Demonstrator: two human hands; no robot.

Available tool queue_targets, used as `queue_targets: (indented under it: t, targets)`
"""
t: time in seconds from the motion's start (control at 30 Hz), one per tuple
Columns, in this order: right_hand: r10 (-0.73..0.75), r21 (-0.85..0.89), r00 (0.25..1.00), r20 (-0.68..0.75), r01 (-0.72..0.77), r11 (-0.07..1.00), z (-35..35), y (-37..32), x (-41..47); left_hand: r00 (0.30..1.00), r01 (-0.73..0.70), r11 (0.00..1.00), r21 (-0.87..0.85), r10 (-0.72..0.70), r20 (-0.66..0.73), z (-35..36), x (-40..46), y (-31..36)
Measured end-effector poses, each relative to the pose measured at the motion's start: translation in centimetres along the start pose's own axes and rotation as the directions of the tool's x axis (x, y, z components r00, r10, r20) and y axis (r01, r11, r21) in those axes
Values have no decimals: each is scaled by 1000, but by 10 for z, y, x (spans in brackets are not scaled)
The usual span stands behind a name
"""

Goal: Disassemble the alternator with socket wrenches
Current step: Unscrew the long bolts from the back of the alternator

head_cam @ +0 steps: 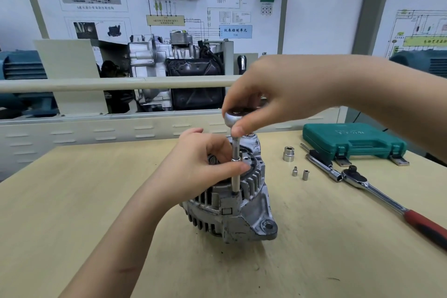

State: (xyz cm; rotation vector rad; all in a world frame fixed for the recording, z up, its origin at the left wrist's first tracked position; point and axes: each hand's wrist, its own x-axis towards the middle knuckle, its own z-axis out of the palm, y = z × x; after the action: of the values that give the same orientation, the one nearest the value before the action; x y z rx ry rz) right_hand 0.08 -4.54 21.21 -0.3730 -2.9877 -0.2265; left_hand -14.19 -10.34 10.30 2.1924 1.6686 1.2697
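From my head camera, the alternator (232, 203) stands near the middle of the wooden desk (72, 201), its shaft axis upright and its mounting ear (267, 225) turned toward the near edge. The desk's left half is bare wood from the far edge to the near edge, so there is open room on that side. Toward the right edge the room is taken up: a large socket (288, 153) stands just right of the alternator, two small sockets (300, 173) stand nearer to me than that one, and a ratchet wrench with a red grip (377, 191) lies slanting from the far right toward the near right corner. A closed green tool case (353, 140) sits at the far right edge; its contents are hidden.

My right hand (271, 94) clasps the round head of a small driver (238, 116) from above, fingers curled around it. Its extension bar (235, 167) runs straight down to a bolt on the alternator's housing rim. My left hand (200, 162) pinches the bar about midway between thumb and fingertips, resting against the alternator's top.
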Motion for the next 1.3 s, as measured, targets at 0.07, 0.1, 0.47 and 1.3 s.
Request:
queue_targets:
  t: [0.07, 0.1, 0.47, 1.3]
  targets:
    - [23, -45, 1000, -14, -23, 999, 1, 0, 1, 1000, 13, 1000, 0, -13, -13, 2, 0, -2]
    - [28, -38, 999, -21, -29, 999, 2, 1, 1, 1000, 17, 1000, -6, -17, -17, 3, 0, -2]
    - [14, 172, 1000, 1, -14, 985, 1, 4, -2, 996, 8, 999, -37, -4, 89, -7, 0, 1]
    - [87, 110, 991, -106, -75, 991, 9, 4, 1, 999, 40, 999, -10, -40, -27, 3, 2, -1]
